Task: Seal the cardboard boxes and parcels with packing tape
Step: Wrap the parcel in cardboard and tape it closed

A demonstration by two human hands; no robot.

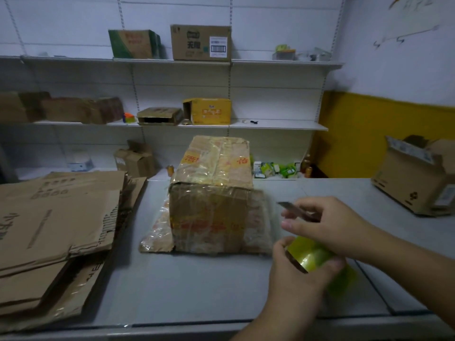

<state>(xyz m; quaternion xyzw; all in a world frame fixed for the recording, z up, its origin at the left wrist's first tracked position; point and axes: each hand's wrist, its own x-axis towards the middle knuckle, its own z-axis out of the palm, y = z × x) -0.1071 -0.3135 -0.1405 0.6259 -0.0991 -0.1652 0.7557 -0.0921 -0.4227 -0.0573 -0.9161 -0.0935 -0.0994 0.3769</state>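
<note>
A brown cardboard box (211,193) with red print stands in the middle of the grey table (187,286). Clear shiny tape wraps its top and front, and flattened flaps stick out at its base. My left hand (298,269) is shut on a yellowish roll of packing tape (310,254), held to the right of the box and in front of it. My right hand (327,222) is just above the roll. Its fingers pinch a small dark knife blade (290,206) that points left toward the box.
A stack of flattened cardboard (56,230) covers the table's left side. An open box (416,175) sits at the far right. Wall shelves behind hold several boxes (200,43) and small items. A yellow wall band runs at the right.
</note>
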